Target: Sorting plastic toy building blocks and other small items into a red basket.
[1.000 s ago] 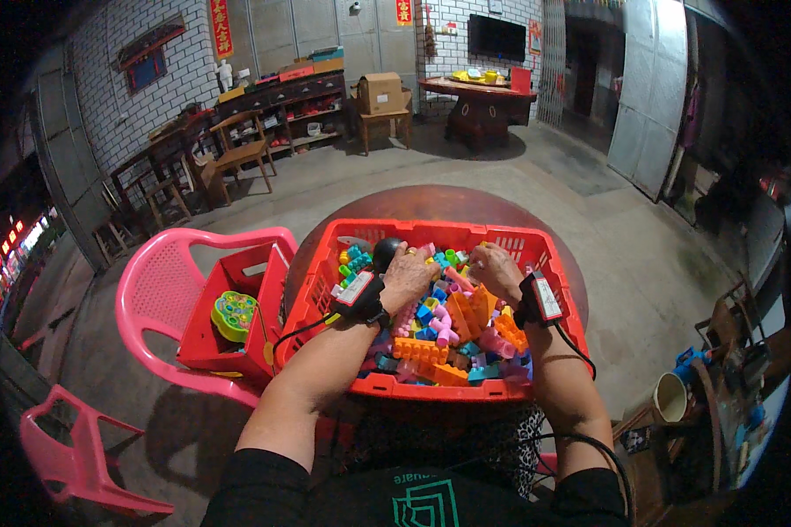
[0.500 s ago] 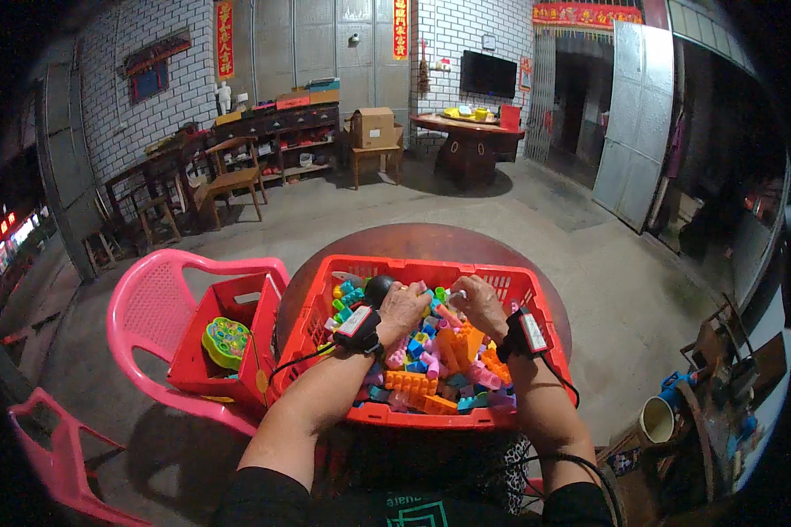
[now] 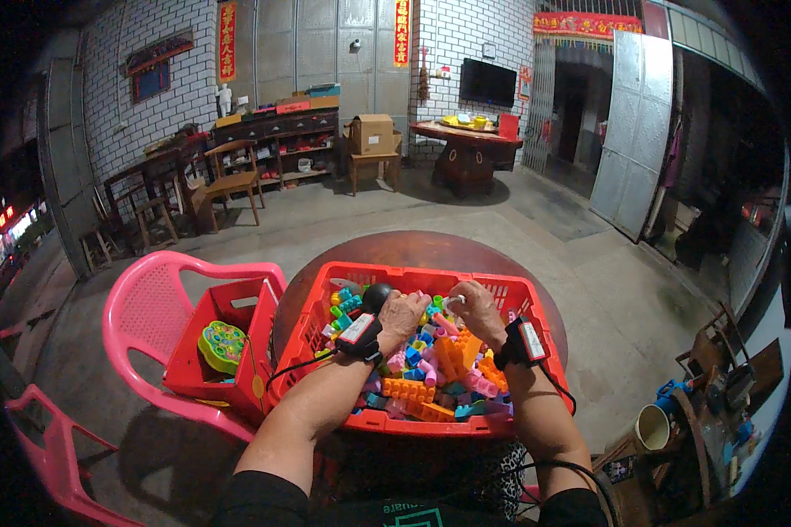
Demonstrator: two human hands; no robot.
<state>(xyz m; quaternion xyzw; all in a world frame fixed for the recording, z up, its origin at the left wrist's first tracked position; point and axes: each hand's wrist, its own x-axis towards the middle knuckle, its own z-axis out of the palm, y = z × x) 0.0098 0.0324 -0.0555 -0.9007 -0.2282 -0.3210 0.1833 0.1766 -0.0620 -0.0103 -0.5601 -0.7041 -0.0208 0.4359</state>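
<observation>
A red plastic basket (image 3: 343,272) full of coloured building blocks (image 3: 453,356) sits on a round wooden table (image 3: 387,246). My left hand (image 3: 402,314) has its fingers curled over the blocks, right beside a black ball (image 3: 376,297); what lies in those fingers is too hidden to name. My right hand (image 3: 475,307), at the back right inside the basket's outline, pinches a small white piece (image 3: 453,301). Black devices with cables are strapped on both wrists.
At left, a pink chair (image 3: 145,303) holds a red bin (image 3: 202,307) with a green toy (image 3: 222,344); another pink chair (image 3: 53,448) stands lower left. Behind are a shelf unit (image 3: 281,140), boxed chair, second table (image 3: 439,132). A bucket (image 3: 655,426) and clutter stand at right.
The scene sits lower in the picture as the view tilted up. My hands stay over the blocks, shifting slightly; the white piece in my right fingers shows more clearly now.
</observation>
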